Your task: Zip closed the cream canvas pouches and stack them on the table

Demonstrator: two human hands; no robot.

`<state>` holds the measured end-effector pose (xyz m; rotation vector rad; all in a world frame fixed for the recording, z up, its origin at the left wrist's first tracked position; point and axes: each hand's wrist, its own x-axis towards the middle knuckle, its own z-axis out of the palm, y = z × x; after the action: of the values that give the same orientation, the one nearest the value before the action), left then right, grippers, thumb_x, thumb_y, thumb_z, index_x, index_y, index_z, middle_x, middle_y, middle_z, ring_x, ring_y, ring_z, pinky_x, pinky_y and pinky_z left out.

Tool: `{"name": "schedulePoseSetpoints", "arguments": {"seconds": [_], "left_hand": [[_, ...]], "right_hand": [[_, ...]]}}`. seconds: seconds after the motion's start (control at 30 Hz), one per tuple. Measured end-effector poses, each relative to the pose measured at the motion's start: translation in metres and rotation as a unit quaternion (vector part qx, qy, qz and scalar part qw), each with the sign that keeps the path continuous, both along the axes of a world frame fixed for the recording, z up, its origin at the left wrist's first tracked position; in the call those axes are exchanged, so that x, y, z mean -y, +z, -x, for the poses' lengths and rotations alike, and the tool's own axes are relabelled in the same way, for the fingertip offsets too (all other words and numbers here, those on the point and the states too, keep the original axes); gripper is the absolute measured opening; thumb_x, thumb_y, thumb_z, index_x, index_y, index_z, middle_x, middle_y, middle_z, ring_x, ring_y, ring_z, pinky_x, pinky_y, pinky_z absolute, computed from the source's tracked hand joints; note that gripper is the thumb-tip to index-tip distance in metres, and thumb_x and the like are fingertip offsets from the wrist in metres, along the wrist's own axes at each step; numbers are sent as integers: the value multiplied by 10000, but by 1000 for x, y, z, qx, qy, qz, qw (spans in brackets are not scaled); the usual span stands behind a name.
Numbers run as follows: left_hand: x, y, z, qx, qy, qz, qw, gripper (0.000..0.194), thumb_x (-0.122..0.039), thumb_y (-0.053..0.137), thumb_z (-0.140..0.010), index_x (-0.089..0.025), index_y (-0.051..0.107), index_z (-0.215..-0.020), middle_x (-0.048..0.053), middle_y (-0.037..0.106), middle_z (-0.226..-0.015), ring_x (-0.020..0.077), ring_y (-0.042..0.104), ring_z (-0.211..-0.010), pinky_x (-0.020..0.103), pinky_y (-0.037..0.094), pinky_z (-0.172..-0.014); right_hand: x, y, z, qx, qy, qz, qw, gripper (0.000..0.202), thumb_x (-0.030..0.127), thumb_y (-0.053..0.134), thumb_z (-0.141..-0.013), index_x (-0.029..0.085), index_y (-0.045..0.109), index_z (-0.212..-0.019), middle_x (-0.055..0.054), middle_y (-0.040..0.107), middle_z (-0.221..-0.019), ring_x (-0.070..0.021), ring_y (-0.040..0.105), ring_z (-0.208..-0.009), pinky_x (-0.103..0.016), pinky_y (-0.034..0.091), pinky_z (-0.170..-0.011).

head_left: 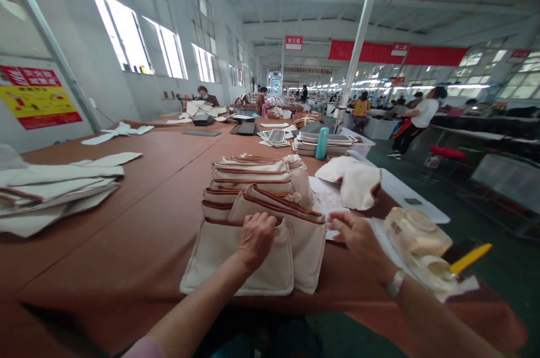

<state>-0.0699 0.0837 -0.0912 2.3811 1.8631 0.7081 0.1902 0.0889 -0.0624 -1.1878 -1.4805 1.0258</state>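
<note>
A row of cream fabric pouches (253, 178) with brown inner edges stands on the brown-covered table (139, 223). My left hand (258, 238) grips the top edge of the nearest pouch (236, 262), its fingers bent over the opening. Just right of the row, my right hand (348, 228) is raised with its fingers partly curled, close to the side of a second front pouch (306, 251). Whether those fingertips touch or hold anything is unclear.
Stacked cream pieces (54, 189) lie at the left. Beyond the pouches stands a teal bottle (321, 144). A cream pouch (360, 184) lies at the right, near a plastic container (417, 231) and a yellow-handled tool (470, 258). People work farther back.
</note>
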Motion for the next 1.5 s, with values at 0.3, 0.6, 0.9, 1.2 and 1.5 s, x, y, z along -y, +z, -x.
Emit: {"name": "schedulePoseSetpoints", "arguments": {"seconds": [0.3,0.6,0.9,1.2,1.5], "left_hand": [[78,64,53,205,-65,187,959,342,-434,522,-916,-116,646,-892,32,632,-775,142,561,-693,205,417,-621],[170,138,31,339,-226,322,855,311,-393,598,-894,-98,673,-832,15,543,-766,106,460,-671,188,358,-588],[181,144,28,345,-214,349,845,337,-438,543,-922,-116,638,-897,-10,507,-769,102,410,-681,191,320,-585],[172,144,14,362,-243,363,823,317,-419,583,-889,-106,628,-891,11,532,-789,121,421,-711,219,327,-626],[160,105,1,395,-226,365,812,331,-434,611,-879,-106,648,-896,16,550,-766,123,448,-700,215,343,-624]], "right_hand": [[-10,-76,89,89,88,20,992,248,283,605,-926,150,615,-1136,-90,620,-1201,-251,594,-1096,-485,472,-955],[90,4,90,19,189,11,982,341,401,403,-999,170,607,-1143,-99,672,-1099,-225,626,-1026,-361,479,-927],[184,33,82,-119,297,-10,947,202,384,526,-948,191,554,-1000,-46,599,-876,-167,564,-763,-265,469,-671],[181,39,77,3,165,-189,968,113,219,492,-943,195,599,-917,-18,597,-781,-156,552,-707,-248,426,-659],[167,29,53,-15,204,-113,972,194,329,501,-964,175,618,-968,-36,619,-829,-162,561,-736,-259,433,-672]]}}
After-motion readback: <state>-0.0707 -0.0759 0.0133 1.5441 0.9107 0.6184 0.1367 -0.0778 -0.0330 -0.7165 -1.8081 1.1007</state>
